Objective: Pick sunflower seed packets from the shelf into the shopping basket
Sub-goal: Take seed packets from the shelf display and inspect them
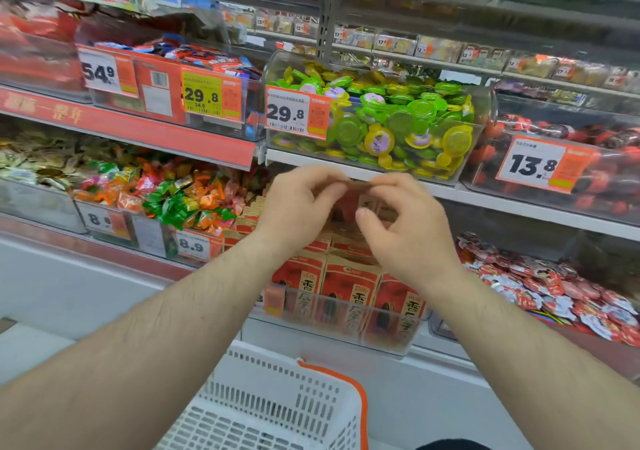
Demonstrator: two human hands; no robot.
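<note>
Both hands are raised in front of the shelf [450, 195], holding one brown packet [356, 203] between them by its top edge. The left hand [298, 207] pinches the packet's left end with curled fingers [325, 190]; the right hand [408, 228] pinches the right end, its thumb [367, 221] bent across the packet's face. The packet is blurred, so its print cannot be read.

Just below the packet sits a clear bin [346, 314] packed with upright red-and-brown seed packets [349, 290], rows of them running back under the hands. Below the bin, nearest the camera, is a white basket [277, 401] with an orange rim [360, 404]; what shows of its inside holds nothing.

Left of the bin lies a tray of mixed sweets [187, 196] in green and orange wrappers. Right of it lies a heap of red-and-white sachets [554, 287]. Above the packet, a clear tub of green and yellow jelly cups [398, 117] carries a 29.8 price tag [294, 113].
</note>
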